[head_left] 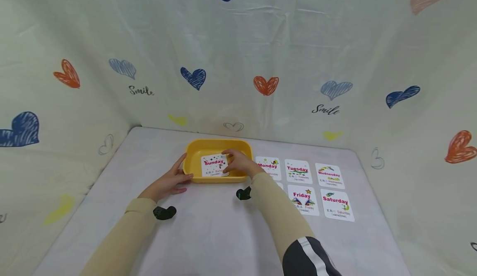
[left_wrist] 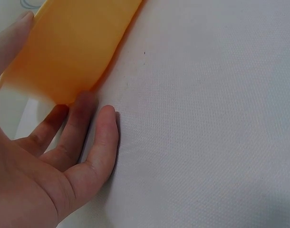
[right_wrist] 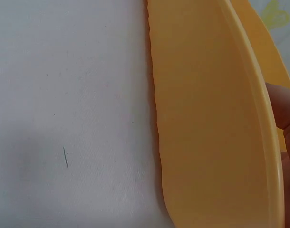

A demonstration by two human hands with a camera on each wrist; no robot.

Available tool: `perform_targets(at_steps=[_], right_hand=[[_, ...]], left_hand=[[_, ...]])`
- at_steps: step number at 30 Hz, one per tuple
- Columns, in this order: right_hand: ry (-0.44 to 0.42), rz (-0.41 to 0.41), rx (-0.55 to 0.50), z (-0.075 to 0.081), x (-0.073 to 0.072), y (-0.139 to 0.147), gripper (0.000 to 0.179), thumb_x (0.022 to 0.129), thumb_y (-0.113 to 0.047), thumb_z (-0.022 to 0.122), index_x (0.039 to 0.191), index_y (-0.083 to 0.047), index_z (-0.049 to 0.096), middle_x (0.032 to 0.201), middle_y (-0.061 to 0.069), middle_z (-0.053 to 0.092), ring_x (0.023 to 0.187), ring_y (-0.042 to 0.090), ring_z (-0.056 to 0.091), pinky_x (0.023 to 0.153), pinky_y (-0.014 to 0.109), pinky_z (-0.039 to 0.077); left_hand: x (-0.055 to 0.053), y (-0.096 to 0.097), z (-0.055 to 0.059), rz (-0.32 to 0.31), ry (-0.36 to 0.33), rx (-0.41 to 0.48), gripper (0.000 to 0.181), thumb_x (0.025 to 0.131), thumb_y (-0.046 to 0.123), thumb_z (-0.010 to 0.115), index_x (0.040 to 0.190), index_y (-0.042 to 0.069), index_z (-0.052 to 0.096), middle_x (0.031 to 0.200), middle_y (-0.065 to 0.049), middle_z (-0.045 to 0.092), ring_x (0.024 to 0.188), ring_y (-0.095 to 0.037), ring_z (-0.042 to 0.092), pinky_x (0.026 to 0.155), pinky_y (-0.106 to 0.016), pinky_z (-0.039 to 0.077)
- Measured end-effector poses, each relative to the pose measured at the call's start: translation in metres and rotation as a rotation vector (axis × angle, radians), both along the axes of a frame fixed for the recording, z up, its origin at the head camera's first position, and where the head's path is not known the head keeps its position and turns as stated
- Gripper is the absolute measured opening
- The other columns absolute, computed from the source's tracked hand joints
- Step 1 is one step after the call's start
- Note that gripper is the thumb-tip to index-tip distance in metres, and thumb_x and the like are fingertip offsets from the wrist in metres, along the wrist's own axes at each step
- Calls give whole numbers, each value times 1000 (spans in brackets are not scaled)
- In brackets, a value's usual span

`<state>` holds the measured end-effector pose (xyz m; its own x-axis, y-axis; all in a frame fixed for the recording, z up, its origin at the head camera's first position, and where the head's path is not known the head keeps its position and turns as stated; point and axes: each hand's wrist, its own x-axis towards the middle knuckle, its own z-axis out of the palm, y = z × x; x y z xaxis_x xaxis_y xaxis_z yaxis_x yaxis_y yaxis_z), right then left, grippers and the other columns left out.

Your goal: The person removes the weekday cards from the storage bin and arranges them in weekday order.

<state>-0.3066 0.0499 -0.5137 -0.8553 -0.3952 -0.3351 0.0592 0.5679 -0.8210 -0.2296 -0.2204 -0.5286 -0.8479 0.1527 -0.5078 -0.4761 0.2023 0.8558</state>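
A yellow tray (head_left: 218, 180) sits at the back of the table, and a white card reading "Sunday" (head_left: 214, 163) is within it, its lower edge near the front wall. My right hand (head_left: 240, 163) reaches into the tray and grips this card by its right side. At the tray's left end, my left hand (head_left: 168, 183) holds the corner between its digits. The left wrist view shows the fingertips (left_wrist: 83, 102) against the tray's bottom edge. Most of the right hand is hidden behind the tray wall (right_wrist: 211, 123) in the right wrist view.
Right of the tray, weekday cards lie in two rows: Monday (head_left: 269, 166), Tuesday (head_left: 298, 171) and Wednesday (head_left: 330, 175) behind, Friday (head_left: 303, 199) and Saturday (head_left: 337, 205) in front. Another card beside Friday is mostly covered by my right sleeve (head_left: 283, 209). A heart-patterned curtain (head_left: 231, 106) encloses the table.
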Motion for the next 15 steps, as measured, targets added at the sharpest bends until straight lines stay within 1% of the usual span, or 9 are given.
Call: perform_targets(at_steps=[4,9,12,15], right_hand=[[-8,-2,49,-3,-3,-1,68,77,-10,83,138,-23,54,138,10,45,102,25,51,102,39,43],[-21,16,137,-4,-5,-4,75,75,-14,85,140,-30,51,141,7,43,115,26,45,108,48,32],[-23,26,182,-5,-6,-4,78,76,-17,85,143,-32,48,141,5,43,120,26,42,109,50,30],[-24,32,200,-5,-7,-4,80,76,-18,85,145,-32,46,141,5,43,120,26,42,109,49,30]], left_hand=[[-1,0,-2,8,-6,-10,94,92,29,69,153,49,-1,145,-21,27,118,-37,52,91,-47,51],[-2,1,-4,23,-17,-18,94,92,29,70,153,50,2,143,-19,29,117,-36,53,90,-46,52],[-1,1,-3,18,-10,-19,94,92,29,69,153,49,1,143,-20,28,116,-36,53,89,-46,52],[0,2,-1,18,-1,-26,93,92,29,69,154,48,2,143,-21,29,115,-36,54,89,-46,52]])
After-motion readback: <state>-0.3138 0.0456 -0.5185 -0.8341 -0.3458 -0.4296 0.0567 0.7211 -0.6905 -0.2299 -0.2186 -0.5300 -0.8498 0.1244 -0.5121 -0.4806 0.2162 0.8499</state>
